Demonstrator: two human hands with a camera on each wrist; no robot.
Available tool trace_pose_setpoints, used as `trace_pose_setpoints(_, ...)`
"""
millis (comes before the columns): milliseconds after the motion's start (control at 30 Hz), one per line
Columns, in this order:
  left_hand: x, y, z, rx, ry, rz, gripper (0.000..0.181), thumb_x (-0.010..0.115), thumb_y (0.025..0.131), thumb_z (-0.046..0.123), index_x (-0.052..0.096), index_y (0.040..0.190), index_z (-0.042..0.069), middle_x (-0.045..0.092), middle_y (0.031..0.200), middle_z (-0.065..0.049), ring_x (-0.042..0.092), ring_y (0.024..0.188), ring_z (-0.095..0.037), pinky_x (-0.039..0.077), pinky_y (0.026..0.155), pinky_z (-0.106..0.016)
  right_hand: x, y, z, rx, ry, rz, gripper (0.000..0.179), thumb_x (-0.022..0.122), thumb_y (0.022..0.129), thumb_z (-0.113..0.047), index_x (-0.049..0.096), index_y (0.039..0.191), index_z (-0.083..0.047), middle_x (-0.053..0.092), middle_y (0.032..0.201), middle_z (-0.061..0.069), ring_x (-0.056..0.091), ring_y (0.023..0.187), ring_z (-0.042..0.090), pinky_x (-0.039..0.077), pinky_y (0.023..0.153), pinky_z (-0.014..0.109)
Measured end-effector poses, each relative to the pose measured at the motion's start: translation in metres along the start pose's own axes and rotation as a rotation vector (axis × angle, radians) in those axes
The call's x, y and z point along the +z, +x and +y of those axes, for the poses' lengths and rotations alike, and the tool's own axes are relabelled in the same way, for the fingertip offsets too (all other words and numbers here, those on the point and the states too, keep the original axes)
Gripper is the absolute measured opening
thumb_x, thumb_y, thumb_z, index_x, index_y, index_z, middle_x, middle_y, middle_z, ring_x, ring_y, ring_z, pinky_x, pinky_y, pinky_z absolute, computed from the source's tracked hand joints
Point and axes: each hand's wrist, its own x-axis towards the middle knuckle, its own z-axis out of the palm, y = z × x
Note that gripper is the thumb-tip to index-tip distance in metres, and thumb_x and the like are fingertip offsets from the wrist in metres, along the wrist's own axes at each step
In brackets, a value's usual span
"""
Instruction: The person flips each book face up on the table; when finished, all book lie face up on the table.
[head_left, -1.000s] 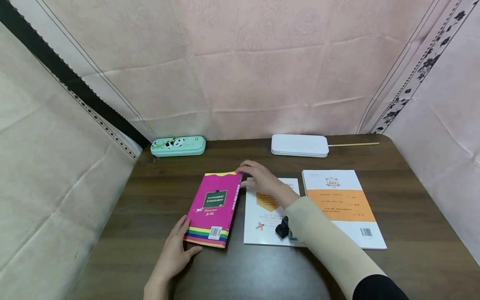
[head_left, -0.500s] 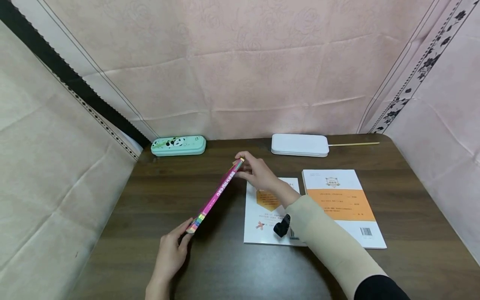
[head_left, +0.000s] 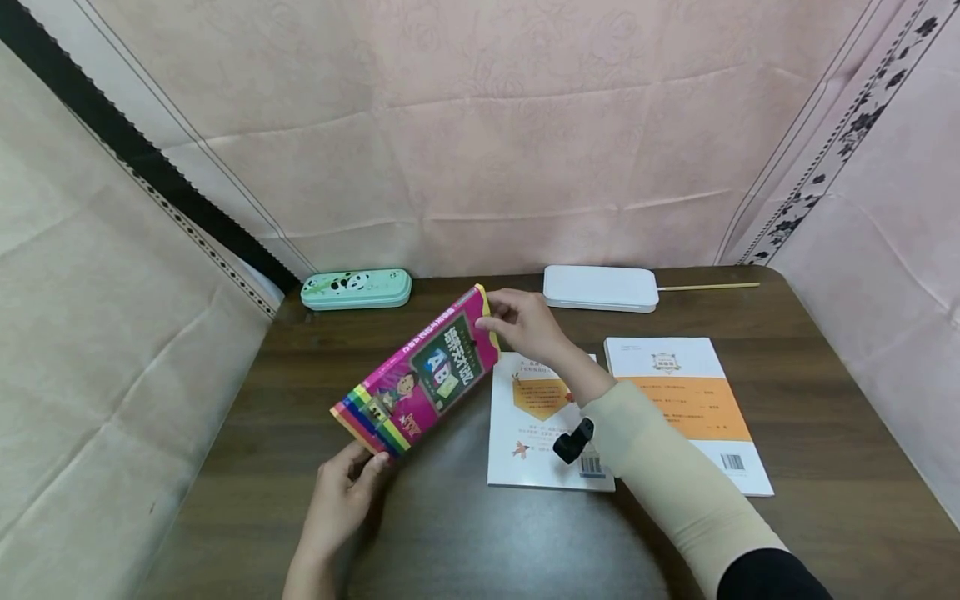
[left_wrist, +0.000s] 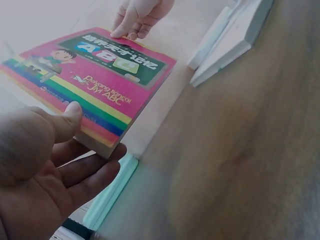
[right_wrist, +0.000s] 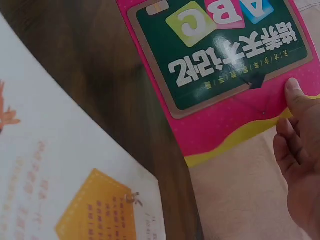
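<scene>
A pink book (head_left: 420,375) with a green chalkboard panel, ABC letters and rainbow stripes is held tilted above the table, its front cover turned to the head camera. My left hand (head_left: 337,500) pinches its lower edge; in the left wrist view the thumb (left_wrist: 72,117) lies on the striped cover and the fingers are beneath. My right hand (head_left: 528,329) pinches the upper edge, and the right wrist view shows that thumb (right_wrist: 296,95) on the cover near the yellow border. Below the right forearm lies a white book (head_left: 536,454) with an orange pentagon.
Another white book (head_left: 678,408) with an orange band lies to the right. Along the back edge of the brown table (head_left: 247,500) are a mint panda case (head_left: 356,290) and a white case (head_left: 600,288), with a thin stick (head_left: 708,287) beside it. Cloth curtains (head_left: 480,150) surround the table.
The pink book was nearly flat with its barcode cover up. It has been lifted, turned past its spine, and now shows the front cover. Both hands have kept hold near its ends.
</scene>
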Motion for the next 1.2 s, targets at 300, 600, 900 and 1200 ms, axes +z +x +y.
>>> trace_pose_setpoints(300,0.006,0.003,0.013,-0.161,-0.318,-0.062,0.032,0.072,0.089,-0.006,0.063,0.120,-0.011,0.072,0.106,-0.025,0.073,0.090,-0.018,0.061,0.078,-0.033,0.005,-0.003,0.005,0.176,0.110,-0.075,0.039,0.067,0.099,-0.026,0.063,0.137,-0.016,0.067,0.116,0.003,0.066,0.101,0.020,0.059,0.085,0.034)
trace_pose_setpoints(600,0.016,0.010,0.002,-0.418,-0.361,0.006,0.072,0.078,0.085,-0.006,0.044,0.147,0.006,0.064,0.124,-0.024,0.072,0.097,-0.019,0.060,0.078,-0.029,0.031,-0.014,0.040,0.387,0.002,-0.201,0.040,0.067,0.099,-0.032,0.065,0.136,-0.016,0.068,0.110,0.003,0.063,0.093,0.018,0.056,0.081,0.031)
trace_pose_setpoints(900,0.012,0.008,-0.016,-0.428,0.062,-0.097,0.064,0.086,0.082,0.018,0.060,0.139,0.000,0.069,0.119,-0.017,0.067,0.104,-0.024,0.057,0.083,-0.030,0.028,-0.028,0.049,0.354,-0.064,-0.319,0.062,0.072,0.095,-0.035,0.051,0.148,-0.009,0.063,0.131,0.006,0.059,0.119,0.025,0.050,0.103,0.043)
trace_pose_setpoints(1200,-0.001,0.007,-0.020,-0.316,0.187,-0.222,0.082,0.093,0.073,0.027,0.056,0.142,0.004,0.054,0.145,-0.013,0.053,0.128,-0.029,0.048,0.101,-0.047,-0.007,-0.038,0.051,0.332,-0.170,-0.390,0.058,0.074,0.093,-0.035,0.058,0.141,-0.006,0.065,0.122,0.005,0.061,0.110,0.022,0.054,0.096,0.041)
